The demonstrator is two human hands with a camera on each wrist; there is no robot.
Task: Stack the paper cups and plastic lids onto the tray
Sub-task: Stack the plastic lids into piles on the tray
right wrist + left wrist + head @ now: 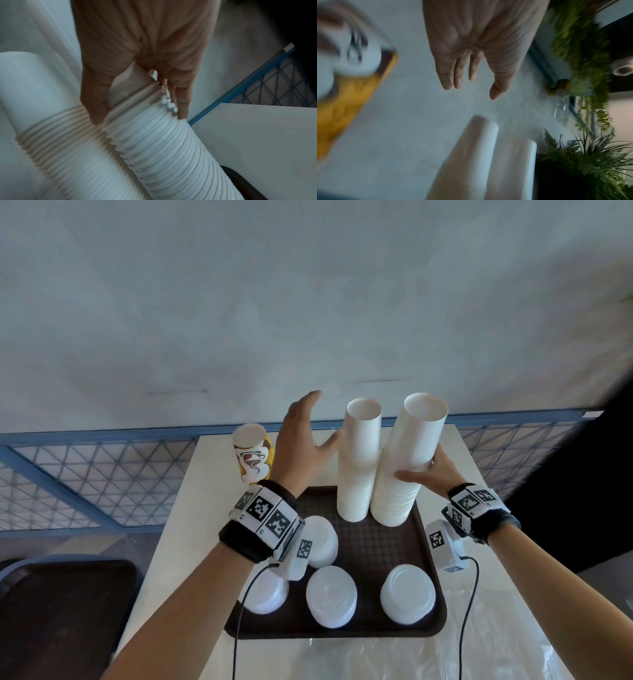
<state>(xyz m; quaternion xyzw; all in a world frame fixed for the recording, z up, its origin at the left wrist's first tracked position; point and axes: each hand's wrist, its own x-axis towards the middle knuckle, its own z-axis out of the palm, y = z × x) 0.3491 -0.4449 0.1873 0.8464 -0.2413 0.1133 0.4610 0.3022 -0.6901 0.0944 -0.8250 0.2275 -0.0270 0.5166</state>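
Observation:
Two tall stacks of white paper cups stand at the back of the brown tray (370, 549). My right hand (426, 470) grips the right stack (404, 467), thumb and fingers curled round its ribbed rims (154, 128). The left stack (358, 467) leans against it. My left hand (301, 436) hovers open between the left stack and a printed yellow cup stack (253, 455) on the table; it holds nothing, fingers straight (453, 75). Several stacks of white plastic lids (331, 595) lie on the tray's front half.
The white table (178, 525) ends at a blue mesh fence (102, 474) behind and to the left. A dark tray or chair (65, 611) sits lower left. Clear plastic wrap (394, 659) lies at the table's front. Green plants (583, 162) hang to the right.

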